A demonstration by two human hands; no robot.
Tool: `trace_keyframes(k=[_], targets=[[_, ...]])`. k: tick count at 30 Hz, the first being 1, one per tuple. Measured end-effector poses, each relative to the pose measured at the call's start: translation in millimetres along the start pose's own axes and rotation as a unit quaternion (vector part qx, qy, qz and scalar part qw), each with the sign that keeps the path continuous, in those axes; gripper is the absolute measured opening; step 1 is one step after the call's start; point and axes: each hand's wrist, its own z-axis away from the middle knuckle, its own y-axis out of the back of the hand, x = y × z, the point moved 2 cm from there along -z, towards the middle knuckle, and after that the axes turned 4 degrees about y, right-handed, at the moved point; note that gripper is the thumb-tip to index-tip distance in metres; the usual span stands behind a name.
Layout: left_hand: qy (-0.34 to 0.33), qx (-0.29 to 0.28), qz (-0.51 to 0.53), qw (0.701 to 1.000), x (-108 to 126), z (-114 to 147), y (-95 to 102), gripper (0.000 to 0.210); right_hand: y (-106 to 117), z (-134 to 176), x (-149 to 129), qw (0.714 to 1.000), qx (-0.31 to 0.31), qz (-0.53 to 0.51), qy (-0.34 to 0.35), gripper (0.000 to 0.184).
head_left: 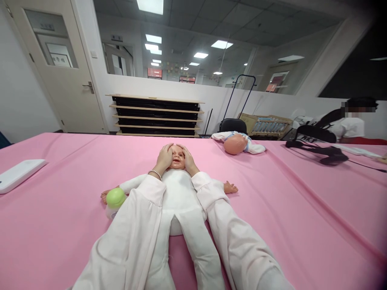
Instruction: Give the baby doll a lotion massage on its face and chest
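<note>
A baby doll [178,189] in a white cloth suit lies on its back on the pink-covered table [260,225], its head at the far end and arms spread. My left hand [165,158], with a beaded bracelet at the wrist, rests on the left side of the doll's head. On the other side lies my right hand [188,159]. Both hands have fingers laid flat along the head and meeting near the forehead; the doll's eyes, nose and mouth show between them. Beside its left-hand arm stands a bottle with a green cap [115,197], partly behind my sleeve.
Another doll [236,143] in white and blue clothes lies at the far edge. A white device [22,173] sits at the left. Black straps [320,151] lie at the right, near a seated person [352,127]. Beyond the table are stacked shelves [157,117] and a wooden crib [266,125].
</note>
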Motion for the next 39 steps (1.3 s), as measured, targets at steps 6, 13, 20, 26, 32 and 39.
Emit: trace_keyframes(k=[6, 13, 20, 26, 32, 39], targets=[[-0.034, 0.002, -0.024, 0.999, 1, 2, 1.1, 0.042, -1, 3, -2, 0.999, -0.031, -0.024, -0.01, 0.043], [-0.009, 0.016, 0.025, 1.0, -2, 1, -0.3, 0.038, 1, -1, 3, 0.999, -0.005, -0.035, -0.031, 0.041], [0.037, 0.055, 0.099, 0.993, -7, 3, 0.6, 0.04, 2, 2, 6, 0.995, 0.015, -0.074, -0.068, 0.046], [-0.001, 0.106, 0.078, 0.991, -12, 26, 9.6, 0.031, -5, 11, 9, 0.988, 0.03, -0.084, -0.124, 0.066], [-0.148, 0.056, -0.076, 0.984, -13, 46, 12.4, 0.045, 12, 31, 2, 0.993, -0.057, 0.015, -0.101, 0.087], [-0.126, -0.015, -0.107, 0.986, -14, 51, 12.1, 0.085, 21, 55, -9, 0.987, -0.118, 0.052, -0.094, 0.107]])
